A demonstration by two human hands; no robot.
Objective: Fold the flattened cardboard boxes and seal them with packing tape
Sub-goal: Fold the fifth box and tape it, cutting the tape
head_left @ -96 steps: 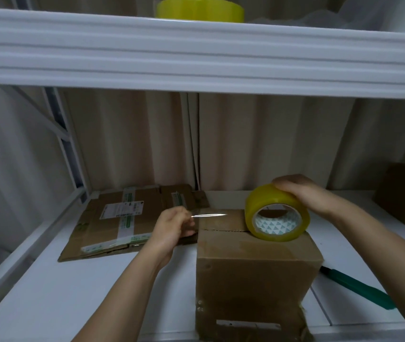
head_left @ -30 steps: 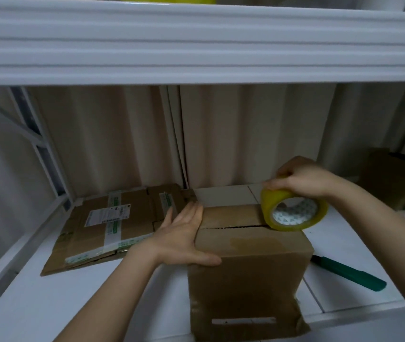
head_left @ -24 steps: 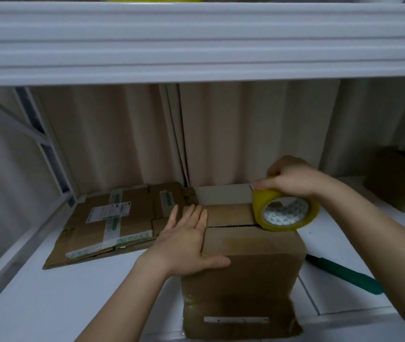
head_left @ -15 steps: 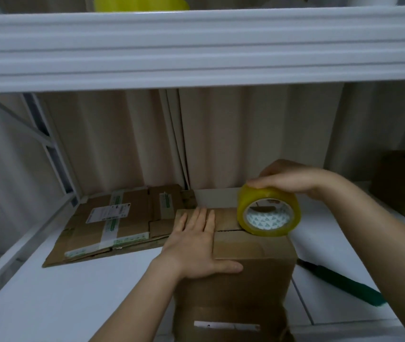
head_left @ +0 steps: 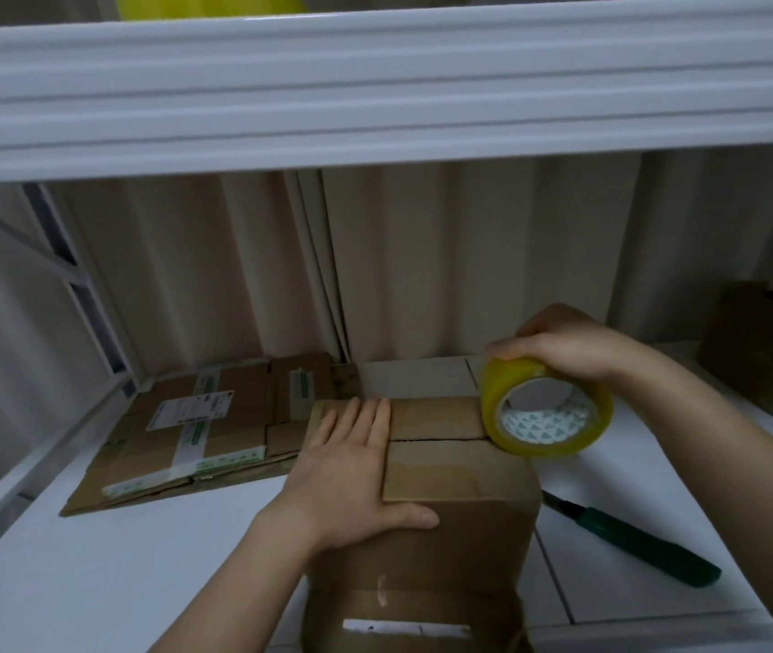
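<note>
Folded cardboard box point(head_left: 450, 501): brown, stands upright at the near edge of the white bench point(head_left: 92, 572), its two top flaps closed with a dark seam running across between them; a white label strip shows low on its near face. Left hand point(head_left: 351, 464): lies flat on the left part of the box top, fingers point(head_left: 365, 417) straight and together across the seam, thumb stretched along the near top edge; it presses and grips nothing. Right hand point(head_left: 568, 341): curls from above round the yellow packing tape roll point(head_left: 544, 412), which stands on edge at the right end of the box top, on the seam, its printed core facing the camera; whether a strip of tape runs over the seam cannot be told. Flattened cardboard boxes point(head_left: 200, 421): a low stack with white and green labels, lying flat on the bench left of and behind the box, its right edge just beside the box. Green-handled tool point(head_left: 634, 544): lies on the bench right of the box, near it. Another brown box point(head_left: 761, 346): well right of the box, at the back. Second yellow roll point(head_left: 205, 4): on the white shelf point(head_left: 375, 87) above the box, partly cut off.
</note>
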